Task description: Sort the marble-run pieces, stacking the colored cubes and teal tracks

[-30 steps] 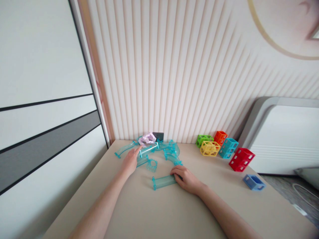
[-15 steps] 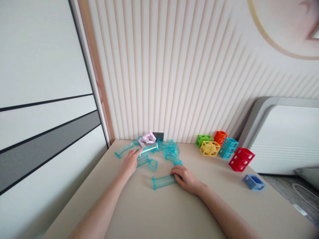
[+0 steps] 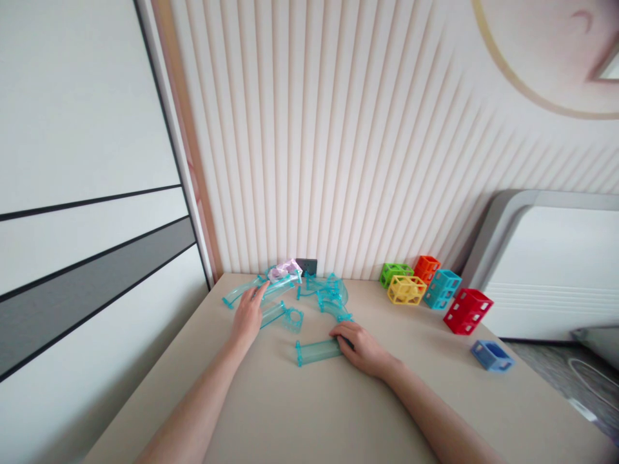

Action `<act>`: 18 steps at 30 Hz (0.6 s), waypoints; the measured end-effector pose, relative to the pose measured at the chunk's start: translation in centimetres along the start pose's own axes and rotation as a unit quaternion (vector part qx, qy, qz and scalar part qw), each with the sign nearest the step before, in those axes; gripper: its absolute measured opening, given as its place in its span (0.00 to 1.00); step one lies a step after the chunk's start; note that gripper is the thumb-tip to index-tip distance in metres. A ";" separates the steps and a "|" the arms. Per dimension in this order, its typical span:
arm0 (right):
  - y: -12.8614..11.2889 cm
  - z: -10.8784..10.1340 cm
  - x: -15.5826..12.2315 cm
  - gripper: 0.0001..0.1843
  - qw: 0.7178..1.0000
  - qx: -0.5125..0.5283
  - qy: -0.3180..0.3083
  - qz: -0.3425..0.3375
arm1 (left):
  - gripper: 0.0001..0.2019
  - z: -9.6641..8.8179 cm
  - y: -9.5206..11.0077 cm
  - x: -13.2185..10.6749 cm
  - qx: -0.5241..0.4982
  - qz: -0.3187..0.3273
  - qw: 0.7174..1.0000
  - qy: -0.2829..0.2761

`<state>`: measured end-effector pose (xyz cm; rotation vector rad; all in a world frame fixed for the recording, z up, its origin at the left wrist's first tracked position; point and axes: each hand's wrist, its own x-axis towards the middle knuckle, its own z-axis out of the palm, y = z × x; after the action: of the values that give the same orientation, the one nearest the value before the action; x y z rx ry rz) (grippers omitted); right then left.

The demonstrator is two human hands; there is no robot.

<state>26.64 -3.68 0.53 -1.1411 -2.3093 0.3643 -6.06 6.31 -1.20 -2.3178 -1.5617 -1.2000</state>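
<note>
My left hand (image 3: 247, 316) is at the left of a heap of see-through teal plastic pieces, its fingers closed at the near end of a long teal track piece (image 3: 283, 287). That piece lies slanted, its far end by a crumpled pale purple wrapper (image 3: 286, 269). Below it is another straight teal piece (image 3: 273, 314), partly behind the hand, beside a teal piece with a round ring (image 3: 294, 318). My right hand (image 3: 358, 348) rests on the table with fingers curled over the right end of a flat teal track piece (image 3: 318, 352). The thumbs' grip is partly hidden.
More teal pieces (image 3: 333, 303) lie near the ribbed wall, one curved piece (image 3: 240, 293) at far left. Open-sided blocks stand at right: green (image 3: 394, 273), yellow (image 3: 406, 290), orange (image 3: 427, 267), turquoise (image 3: 442, 289), red (image 3: 467, 312) and blue (image 3: 492, 356). A black socket (image 3: 307, 267) is on the wall.
My left hand has moved slightly left, and the long teal track piece has shifted left and away with it, covering more of the wrapper. My right hand has stayed in place.
</note>
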 end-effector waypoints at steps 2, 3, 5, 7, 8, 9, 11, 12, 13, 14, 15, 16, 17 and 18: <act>0.0 0.0 0.0 0.13 1.000 0.002 0.002 -0.001 | 0.34 -0.4 0.3 0.0 -0.017 0.009 1.000 0.021; 0.0 0.0 0.0 0.13 1.000 0.003 0.004 -0.002 | 0.33 -0.6 0.5 0.0 -0.026 0.014 0.999 0.031; 0.0 0.1 0.0 0.13 1.000 0.003 0.010 0.000 | 0.31 -1.0 1.2 0.0 -0.043 0.030 0.997 0.049; 0.0 0.1 -0.1 0.13 1.000 0.000 0.012 0.005 | 0.29 -1.3 2.0 -0.2 -0.051 0.049 0.996 0.058; 0.0 0.2 -0.1 0.13 1.000 -0.003 0.012 0.006 | 0.28 -1.4 2.5 -0.3 -0.053 0.061 0.995 0.058; 0.0 0.2 -0.1 0.14 1.000 -0.008 0.012 0.005 | 0.28 -1.5 3.0 -0.4 -0.054 0.073 0.994 0.056; 0.1 0.2 -0.2 0.16 0.999 -0.029 0.028 -0.003 | 0.28 -1.5 4.0 -0.7 -0.056 0.103 0.992 0.049; 0.2 0.3 -0.3 0.16 0.998 -0.043 0.053 -0.005 | 0.28 -1.5 4.5 -0.8 -0.059 0.120 0.990 0.047; 0.4 0.3 -0.3 0.17 0.994 -0.057 0.090 -0.004 | 0.28 -1.4 4.9 -0.9 -0.063 0.138 0.987 0.047; 0.6 0.4 -0.4 0.18 0.988 -0.069 0.135 0.000 | 0.28 -1.4 5.2 -1.0 -0.067 0.155 0.985 0.046; 0.7 0.4 -0.4 0.19 0.980 -0.079 0.182 0.004 | 0.28 -1.3 5.5 -1.1 -0.072 0.171 0.982 0.043; 0.9 0.5 -0.5 0.21 0.971 -0.085 0.223 0.008 | 0.27 -1.2 5.7 -1.3 -0.076 0.186 0.979 0.038; 1.1 0.5 -0.5 0.23 0.964 -0.091 0.251 0.010 | 0.27 -1.1 5.9 -1.4 -0.079 0.198 0.976 0.033; 1.2 0.5 -0.5 0.24 0.959 -0.097 0.267 0.009 | 0.28 -1.1 6.1 -1.4 -0.080 0.209 0.974 0.028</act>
<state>27.42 -3.33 -0.58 -1.1782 -1.8808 -0.1590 -1.89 1.87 0.58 -2.5110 -0.9163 -1.3005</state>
